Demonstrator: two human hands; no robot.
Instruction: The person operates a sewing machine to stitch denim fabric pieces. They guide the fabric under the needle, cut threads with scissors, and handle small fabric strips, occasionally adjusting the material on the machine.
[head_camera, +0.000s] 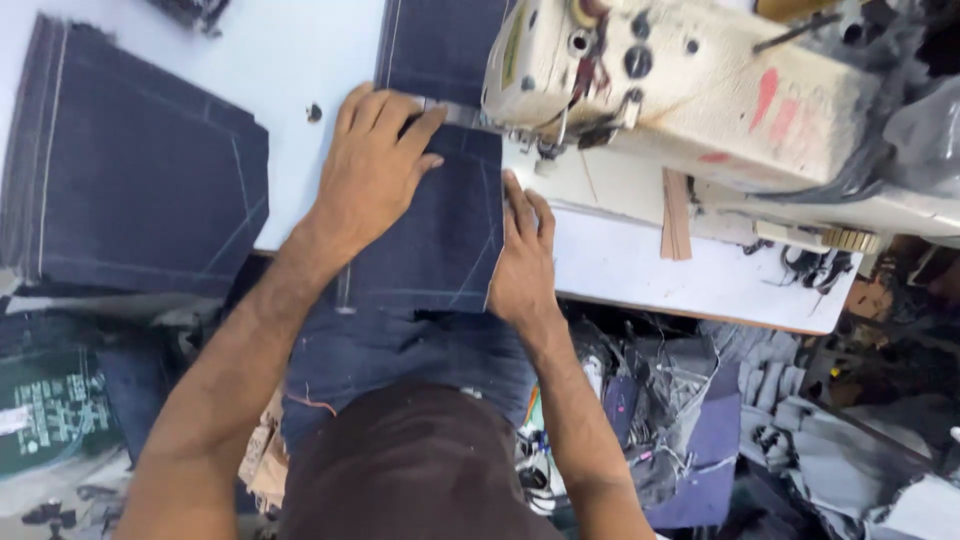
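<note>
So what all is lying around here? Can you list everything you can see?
denim piece: one, dark blue, flat on the table under both hands, running toward the needle
denim stack: one pile, dark blue with pale stitching, at the table's left end
sewing machine: one, cream with red smears, upper right
table: one, white top, under the machine and the cloth
cloth scraps: many, grey and blue, heaped below the table on the right
left hand: one, pressed flat on the denim piece near the machine
right hand: one, laid along the right edge of the denim piece
</note>
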